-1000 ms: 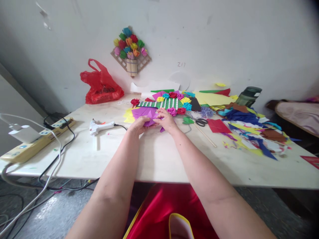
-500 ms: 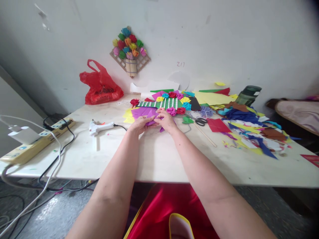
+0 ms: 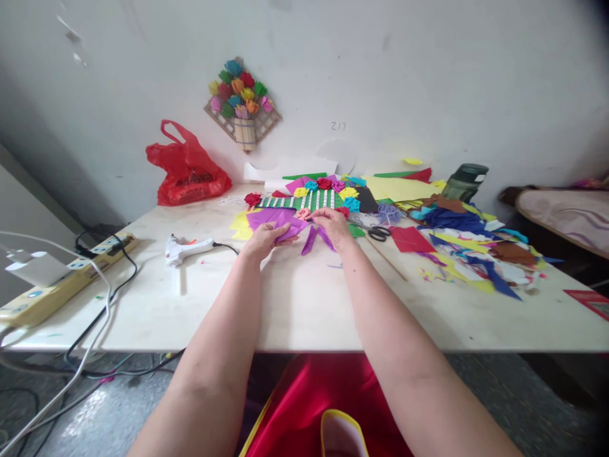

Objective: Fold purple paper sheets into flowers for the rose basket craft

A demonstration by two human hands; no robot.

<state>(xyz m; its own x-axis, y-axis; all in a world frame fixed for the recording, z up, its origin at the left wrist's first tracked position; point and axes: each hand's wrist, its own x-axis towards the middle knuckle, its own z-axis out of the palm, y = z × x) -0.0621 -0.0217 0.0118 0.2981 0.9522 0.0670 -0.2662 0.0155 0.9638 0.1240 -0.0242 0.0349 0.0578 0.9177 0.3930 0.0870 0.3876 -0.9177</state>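
My left hand [image 3: 261,240] rests on a purple foam sheet [image 3: 271,219], fingers curled over its near edge. My right hand [image 3: 335,227] sits just right of it, fingers bent and pinching a small pink piece [image 3: 302,214] near the sheet's far corner. Purple strips [image 3: 314,239] lie on the table between the hands. Just beyond stands a green board with white stripes [image 3: 309,200], ringed with paper roses in red, yellow, blue and pink.
A white glue gun [image 3: 186,248] lies left of my hands, its cord trailing. Scissors [image 3: 378,233], a wooden stick [image 3: 387,259] and a heap of coloured foam scraps [image 3: 469,244] fill the right. A red plastic bag [image 3: 186,168] and a power strip [image 3: 61,282] are at the left.
My right hand has moved a little right and farther, away from the left one, uncovering the purple strips between them. The camera has tilted slightly.
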